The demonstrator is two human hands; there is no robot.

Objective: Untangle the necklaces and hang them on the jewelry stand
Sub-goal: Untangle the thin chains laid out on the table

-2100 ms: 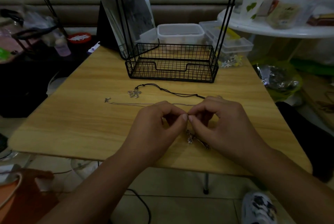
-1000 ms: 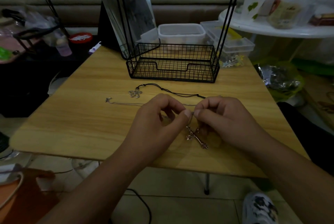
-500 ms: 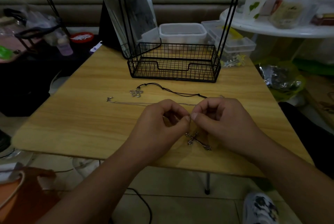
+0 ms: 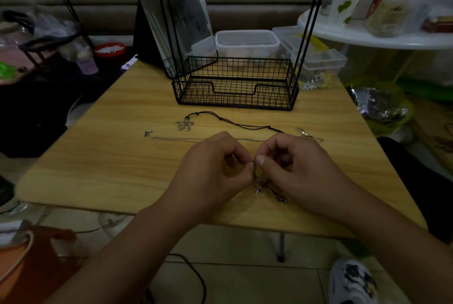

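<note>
My left hand (image 4: 215,169) and my right hand (image 4: 299,169) meet fingertip to fingertip over the wooden table (image 4: 110,156), both pinching the thin chain of a necklace with a metal cross pendant (image 4: 269,189). The cross lies on the table just under my fingers. Beyond my hands lie a black cord necklace (image 4: 232,122) with a flower pendant (image 4: 184,125) and a thin silver chain (image 4: 176,139) with a clasp at its left end. The black wire jewelry stand (image 4: 235,83), a mesh basket with tall uprights, stands at the table's back.
A tilted mirror (image 4: 176,9) leans behind the stand's left side. Clear plastic boxes (image 4: 247,41) sit behind the basket. A small gold piece (image 4: 308,135) lies right of my right hand. A cluttered white round table (image 4: 380,36) stands at the right.
Both hands stayed joined at the fingertips, working the chain. The cross pendant shifted slightly under them; the other necklaces have not moved.
</note>
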